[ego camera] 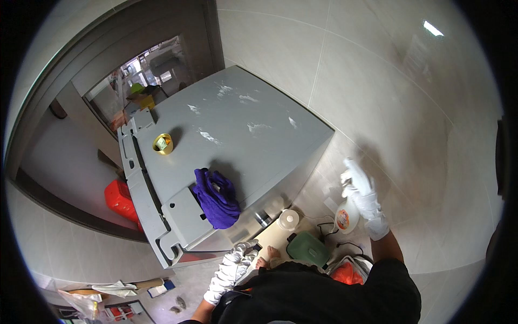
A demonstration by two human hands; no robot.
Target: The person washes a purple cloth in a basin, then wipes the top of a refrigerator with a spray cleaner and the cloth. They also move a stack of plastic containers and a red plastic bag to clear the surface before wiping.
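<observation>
My right hand [362, 194], in a white glove, is closed around the neck of a spray bottle [347, 218] with a white trigger head, held up beside the tiled wall. Low in front of me, near the refrigerator's lower front corner, is my gloved left hand [243, 255]; its fingers are partly hidden, and whether it holds anything is unclear. White foamy smears [209, 137] dot the grey refrigerator top [263, 158]. A bunched purple cloth [218, 198] lies at its near edge. A gold bowl [163, 144] with small items in it stands farther left.
Below the refrigerator's side are a green lidded appliance [308, 248], a small cream lidded pot [288, 219], cables and a bag with red contents [347, 273]. A red container [120, 199] stands at the left by the doorway. Tiled wall [384, 101] borders the right.
</observation>
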